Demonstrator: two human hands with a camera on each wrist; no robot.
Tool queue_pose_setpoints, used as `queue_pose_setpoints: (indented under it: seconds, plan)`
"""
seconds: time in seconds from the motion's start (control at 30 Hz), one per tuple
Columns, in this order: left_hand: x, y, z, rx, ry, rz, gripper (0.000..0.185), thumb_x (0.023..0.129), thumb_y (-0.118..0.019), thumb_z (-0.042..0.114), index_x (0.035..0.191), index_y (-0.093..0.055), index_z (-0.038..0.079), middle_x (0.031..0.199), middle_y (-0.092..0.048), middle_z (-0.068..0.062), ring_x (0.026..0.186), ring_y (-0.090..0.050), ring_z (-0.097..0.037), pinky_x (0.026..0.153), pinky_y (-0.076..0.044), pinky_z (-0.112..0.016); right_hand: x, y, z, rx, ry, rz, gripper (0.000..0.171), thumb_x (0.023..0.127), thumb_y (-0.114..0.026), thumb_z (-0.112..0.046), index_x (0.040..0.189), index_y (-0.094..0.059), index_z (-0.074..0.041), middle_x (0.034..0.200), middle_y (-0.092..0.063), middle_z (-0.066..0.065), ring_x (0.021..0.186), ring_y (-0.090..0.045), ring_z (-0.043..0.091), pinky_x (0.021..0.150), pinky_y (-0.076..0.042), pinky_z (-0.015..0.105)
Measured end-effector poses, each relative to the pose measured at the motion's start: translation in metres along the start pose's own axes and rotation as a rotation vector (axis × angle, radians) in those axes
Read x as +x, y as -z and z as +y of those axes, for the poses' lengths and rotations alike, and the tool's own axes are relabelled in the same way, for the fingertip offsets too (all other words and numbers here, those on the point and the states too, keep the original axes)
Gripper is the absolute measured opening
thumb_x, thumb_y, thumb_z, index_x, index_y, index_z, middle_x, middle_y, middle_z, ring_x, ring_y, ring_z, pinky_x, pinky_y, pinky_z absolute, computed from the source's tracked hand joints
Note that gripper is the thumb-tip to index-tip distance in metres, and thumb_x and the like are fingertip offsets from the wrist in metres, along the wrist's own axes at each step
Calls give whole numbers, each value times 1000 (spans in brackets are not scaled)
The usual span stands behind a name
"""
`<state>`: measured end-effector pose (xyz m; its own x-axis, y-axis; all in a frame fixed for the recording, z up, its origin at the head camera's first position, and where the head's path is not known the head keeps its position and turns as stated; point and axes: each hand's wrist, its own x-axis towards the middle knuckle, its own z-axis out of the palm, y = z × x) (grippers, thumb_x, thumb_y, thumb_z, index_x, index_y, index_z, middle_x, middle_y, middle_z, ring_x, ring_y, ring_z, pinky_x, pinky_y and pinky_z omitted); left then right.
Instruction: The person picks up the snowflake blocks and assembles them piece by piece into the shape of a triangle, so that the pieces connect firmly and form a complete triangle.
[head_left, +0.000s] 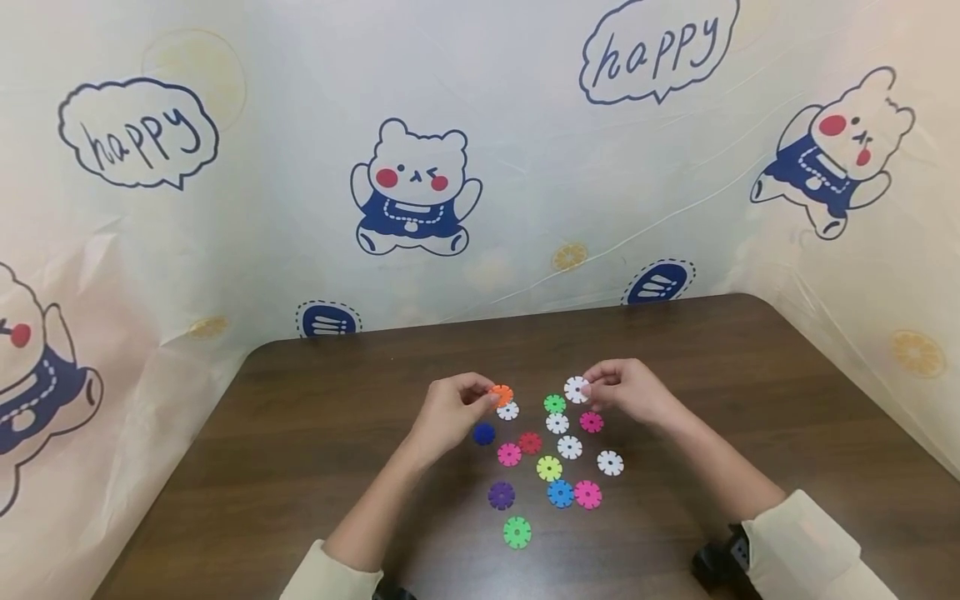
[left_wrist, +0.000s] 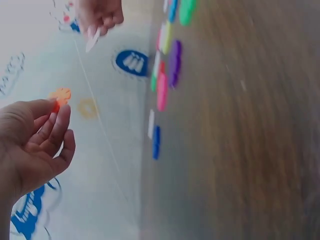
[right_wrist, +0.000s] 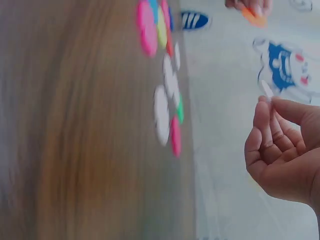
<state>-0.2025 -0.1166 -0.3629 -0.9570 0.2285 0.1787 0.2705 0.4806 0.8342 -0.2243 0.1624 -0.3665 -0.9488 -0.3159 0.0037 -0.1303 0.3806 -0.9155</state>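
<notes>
Our left hand (head_left: 450, 408) is raised beyond the yellow disc (head_left: 549, 468) and to its left, thumb and forefinger pinching, the other fingers loosely bent. Our right hand (head_left: 632, 390) is raised beyond the disc and to its right, pinching likewise, its remaining fingers curled toward the palm. Our left forearm (head_left: 375, 508) and right forearm (head_left: 723, 462) slant inward on either side of the disc, bare up to the pale sleeves (head_left: 806, 542), which end nearer us.
</notes>
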Motion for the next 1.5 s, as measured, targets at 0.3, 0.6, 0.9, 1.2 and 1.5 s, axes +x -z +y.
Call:
queue_pose_setpoints:
  seconds: [0.3,0.6,0.9,1.2,1.5]
  plan:
    - [-17,-7,30,85,-160,31,7,85,-71,10,92,-70,10,84,-67,3,73,-59,-10,64,-52,-23,-14,-22,-22,159,-25,-24,26,89,-65,-12,103,-63,10,81,-69,15,72,-67,27,82,-51,39]
    - [-28,-12,44,148,-282,33,10,82,-73,7,91,-70,8,86,-66,3,75,-61,-8,65,-51,-18,-23,-27,-37,205,-7,-69,27,89,-65,-14,102,-63,9,75,-67,8,67,-65,23,72,-51,35]
    - [-31,-14,45,140,-295,67,10,82,-73,6,90,-70,7,85,-66,2,73,-62,-8,62,-51,-19,-26,-31,-38,284,-26,-89,25,90,-63,-11,100,-62,12,73,-66,6,63,-63,16,69,-54,32]
    - [-31,-17,41,64,-265,81,10,81,-74,5,90,-70,7,83,-67,2,71,-62,-7,64,-52,-21,-24,-32,-37,303,-48,-87,23,90,-62,-9,99,-62,11,72,-65,4,63,-62,14,64,-51,29]
    - [-30,-20,35,38,-262,92,9,81,-73,6,90,-70,6,83,-67,1,71,-62,-8,64,-53,-22,-24,-34,-36,328,-62,-100,23,90,-62,-9,99,-62,12,72,-66,6,64,-64,16,66,-52,30]
